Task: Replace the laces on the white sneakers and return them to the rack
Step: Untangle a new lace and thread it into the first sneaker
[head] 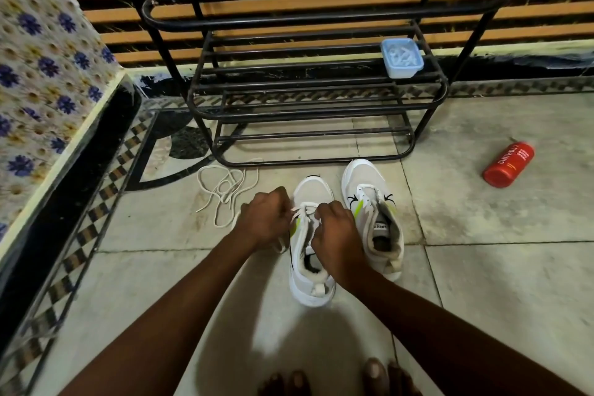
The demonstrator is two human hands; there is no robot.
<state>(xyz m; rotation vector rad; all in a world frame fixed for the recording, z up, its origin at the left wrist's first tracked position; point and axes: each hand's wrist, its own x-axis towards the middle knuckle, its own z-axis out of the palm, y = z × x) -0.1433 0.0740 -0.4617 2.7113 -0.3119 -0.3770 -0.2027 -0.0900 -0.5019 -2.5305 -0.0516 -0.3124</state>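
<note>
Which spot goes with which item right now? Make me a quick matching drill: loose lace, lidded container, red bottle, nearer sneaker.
Things
1. loose lace
2. lidded plastic container
3. red Cinthol bottle
4. nearer white sneaker

Places
A. on its side on the floor, right of the shoe rack
B. its threaded lace gripped by left hand and right hand
C. on a rack shelf
D. tangled on the floor, left of the hands

Pairs: 1-D, 2-C, 3-A, 4-B
</note>
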